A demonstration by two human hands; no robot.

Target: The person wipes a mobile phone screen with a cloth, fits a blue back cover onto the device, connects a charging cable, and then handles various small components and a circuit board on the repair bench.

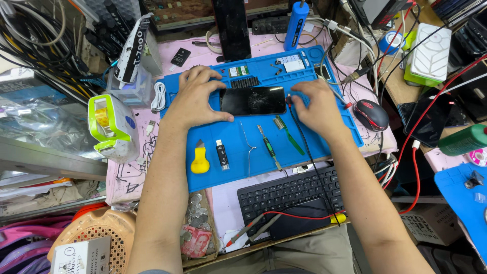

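A dark smartphone (253, 100) with a cracked screen is lying flat on the blue repair mat (238, 152) covering the worktop, and both hands are meeting it. The left hand (198, 96) is resting its fingers along the phone's left end, thumb tucked under the lower corner, so this grip is closing loosely around that end. The right hand (318, 104) is pressing at the phone's right edge; its fingertips are curling out of sight, so that grip is probably pinching the edge, though I cannot tell.

Beyond the phone, the mat's moulded compartments (264, 68) are holding small parts (too tiny to name). Nearer the person than the left grip, a yellow-handled scraper (200, 160) and a black USB stick (221, 154) are lying. A green-handled screwdriver (269, 147) is sitting below the phone.
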